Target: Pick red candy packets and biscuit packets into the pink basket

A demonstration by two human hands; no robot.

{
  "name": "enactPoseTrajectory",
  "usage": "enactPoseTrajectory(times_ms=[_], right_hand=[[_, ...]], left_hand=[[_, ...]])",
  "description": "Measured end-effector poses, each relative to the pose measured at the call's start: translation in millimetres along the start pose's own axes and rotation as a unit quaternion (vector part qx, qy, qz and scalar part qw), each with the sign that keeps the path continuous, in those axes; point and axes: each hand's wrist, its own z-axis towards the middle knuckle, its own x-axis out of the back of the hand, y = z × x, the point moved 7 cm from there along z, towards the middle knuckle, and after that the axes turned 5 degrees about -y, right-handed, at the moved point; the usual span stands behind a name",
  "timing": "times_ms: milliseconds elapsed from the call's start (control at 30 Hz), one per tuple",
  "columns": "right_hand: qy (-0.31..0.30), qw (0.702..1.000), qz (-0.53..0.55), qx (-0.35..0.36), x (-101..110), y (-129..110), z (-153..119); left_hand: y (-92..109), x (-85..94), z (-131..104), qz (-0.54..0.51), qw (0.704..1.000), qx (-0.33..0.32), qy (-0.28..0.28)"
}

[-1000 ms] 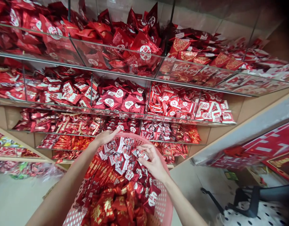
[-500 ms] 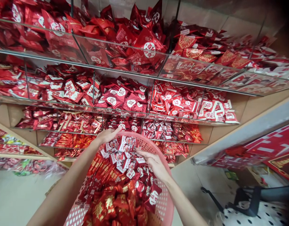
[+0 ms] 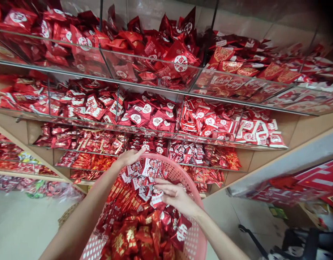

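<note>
A pink perforated basket (image 3: 195,231) is full of wrapped packets. White-and-red packets (image 3: 152,168) lie near its far side, orange-red sticks (image 3: 123,195) at the left, and red-gold packets (image 3: 143,234) nearest me. My left hand (image 3: 131,156) rests at the basket's far rim, fingers wrapped over it with the thumb side up. My right hand (image 3: 175,196) is inside the basket, over the white-and-red packets, fingers stretched and apart, touching the packets; none is visibly gripped.
Glass-fronted shelves (image 3: 155,94) of red packets rise in front. More bagged goods (image 3: 44,187) lie at the lower left. Red boxes (image 3: 318,177) are at the right, with a black-handled cart (image 3: 304,242) at the lower right.
My right hand has shifted slightly left relative to the basket, over the white-and-red packets. The view has turned a little left, so shelves and basket appear farther right.
</note>
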Motion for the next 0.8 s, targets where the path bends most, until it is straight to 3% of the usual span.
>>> enactPoseTrajectory(times_ms=[200, 267, 400, 500, 600, 800], right_hand=[[-0.047, 0.984, -0.172, 0.026, -18.0, -4.5, 8.0], [-0.075, 0.953, -0.286, 0.067, -29.6, -18.4, 16.3], [-0.165, 0.863, -0.459, 0.129, -59.2, -35.2, 37.7], [-0.172, 0.836, -0.505, 0.129, -66.8, -31.6, 48.3], [-0.178, 0.848, -0.481, 0.133, -68.5, -22.3, 39.8], [-0.123, 0.922, -0.364, 0.047, -41.3, -9.0, 3.1]], left_hand=[[2.4, 0.8, -2.4, -0.003, 1.0, -0.005, 0.001], [3.7, 0.8, -3.7, 0.001, 1.0, -0.007, -0.004], [4.9, 0.4, -5.2, 0.006, 1.0, -0.008, -0.007], [4.1, 1.2, -5.1, 0.009, 1.0, -0.006, 0.007], [1.6, -0.4, -3.9, 0.012, 1.0, -0.001, 0.008], [-1.6, -2.7, -1.9, 0.008, 1.0, 0.006, 0.004]])
